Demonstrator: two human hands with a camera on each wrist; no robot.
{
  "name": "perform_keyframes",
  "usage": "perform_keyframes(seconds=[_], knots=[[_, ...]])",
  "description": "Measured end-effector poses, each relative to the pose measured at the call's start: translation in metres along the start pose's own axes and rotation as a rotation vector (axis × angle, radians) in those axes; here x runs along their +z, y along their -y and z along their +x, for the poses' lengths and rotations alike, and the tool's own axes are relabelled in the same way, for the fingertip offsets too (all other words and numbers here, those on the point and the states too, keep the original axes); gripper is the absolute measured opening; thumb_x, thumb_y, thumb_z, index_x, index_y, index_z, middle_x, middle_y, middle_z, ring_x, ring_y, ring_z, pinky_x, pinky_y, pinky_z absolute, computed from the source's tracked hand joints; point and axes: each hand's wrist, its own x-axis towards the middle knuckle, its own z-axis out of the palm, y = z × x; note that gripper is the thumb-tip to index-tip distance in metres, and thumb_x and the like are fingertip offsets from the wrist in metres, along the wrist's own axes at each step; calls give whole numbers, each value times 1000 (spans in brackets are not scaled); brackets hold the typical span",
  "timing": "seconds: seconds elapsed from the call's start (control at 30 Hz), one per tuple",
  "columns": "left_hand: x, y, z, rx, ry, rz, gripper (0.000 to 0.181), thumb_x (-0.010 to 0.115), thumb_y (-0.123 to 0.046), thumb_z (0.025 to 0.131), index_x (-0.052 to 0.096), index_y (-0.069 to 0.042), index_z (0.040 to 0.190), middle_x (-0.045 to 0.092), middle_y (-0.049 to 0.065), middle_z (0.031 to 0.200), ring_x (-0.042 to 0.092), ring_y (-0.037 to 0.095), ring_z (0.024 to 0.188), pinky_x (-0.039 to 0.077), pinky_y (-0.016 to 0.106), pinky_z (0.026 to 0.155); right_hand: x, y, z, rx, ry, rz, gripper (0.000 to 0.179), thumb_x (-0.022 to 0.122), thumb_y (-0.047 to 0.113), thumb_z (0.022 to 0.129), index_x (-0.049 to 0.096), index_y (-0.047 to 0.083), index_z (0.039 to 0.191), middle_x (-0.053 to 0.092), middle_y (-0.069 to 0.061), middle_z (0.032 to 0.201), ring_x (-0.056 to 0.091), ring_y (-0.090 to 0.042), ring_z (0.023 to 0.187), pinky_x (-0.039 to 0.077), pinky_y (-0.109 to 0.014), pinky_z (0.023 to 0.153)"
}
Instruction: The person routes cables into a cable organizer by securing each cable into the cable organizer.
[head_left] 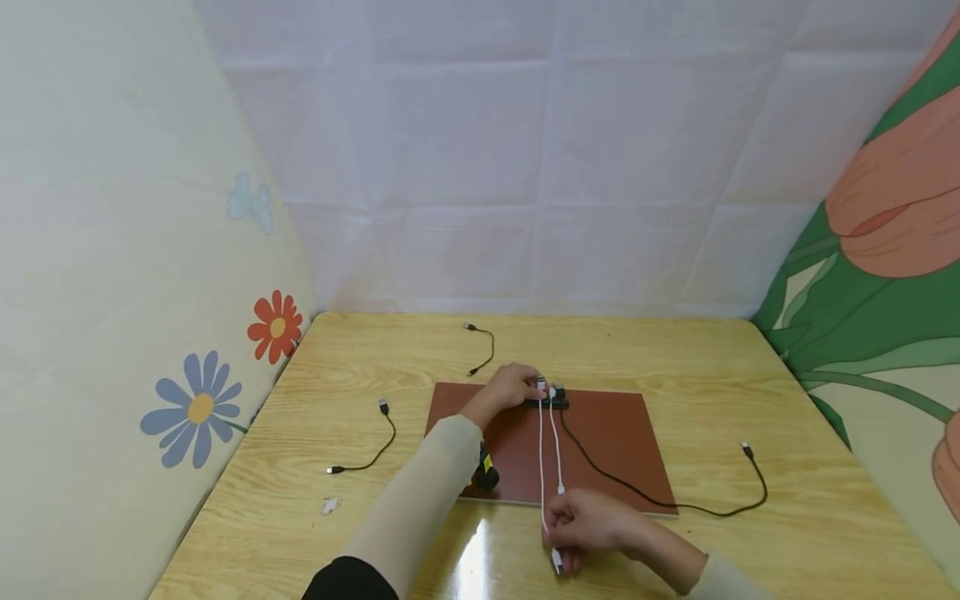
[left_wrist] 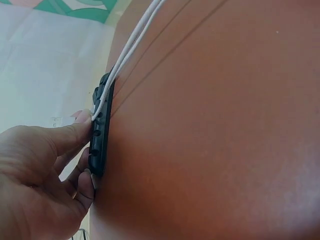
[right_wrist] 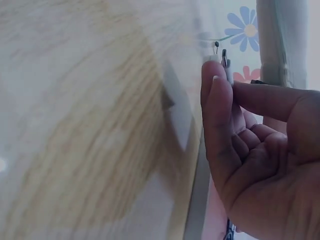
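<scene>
A black slotted cable holder stands on a brown mat. Two white USB cables run from it toward the front. My left hand pinches one white USB cable near its USB plug, right at the holder's slots, and the lower fingers touch the holder's end. At the mat's front edge, my right hand pinches the same cable close to its other end, where a white plug sticks out. The second white cable ends just above the right hand. A black cable trails from the holder to the right.
Short black cables lie at the back and on the left of the wooden table. A black object with a yellow mark sits by the left sleeve, partly hidden. A small white patch shows at front left.
</scene>
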Motion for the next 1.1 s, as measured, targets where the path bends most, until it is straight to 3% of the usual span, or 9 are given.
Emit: perform_keyframes(seconds=[0.37,0.7,1.1], knots=[[-2,4,2,-20,20,-3,11,69,-24,98,72,-17,105,64,-4,87,52,13,76,41,28,67,6,-6,3,23,-28,26,12,66,-1,92,62,3,82,68,-10,67,63,-11,53,52,-20,48],[-4,1,2,-6,18,12,7,72,-20,96,72,-15,101,63,-3,86,53,14,77,43,28,68,9,-7,6,20,-21,27,14,66,-1,93,61,4,81,68,-10,66,62,-9,52,50,-18,47],[2,-6,7,-75,-17,52,9,71,-24,97,73,-17,103,66,-4,92,55,13,80,46,28,70,9,-5,6,35,-37,8,14,65,-1,93,60,4,81,67,-10,65,62,-10,51,50,-19,47]])
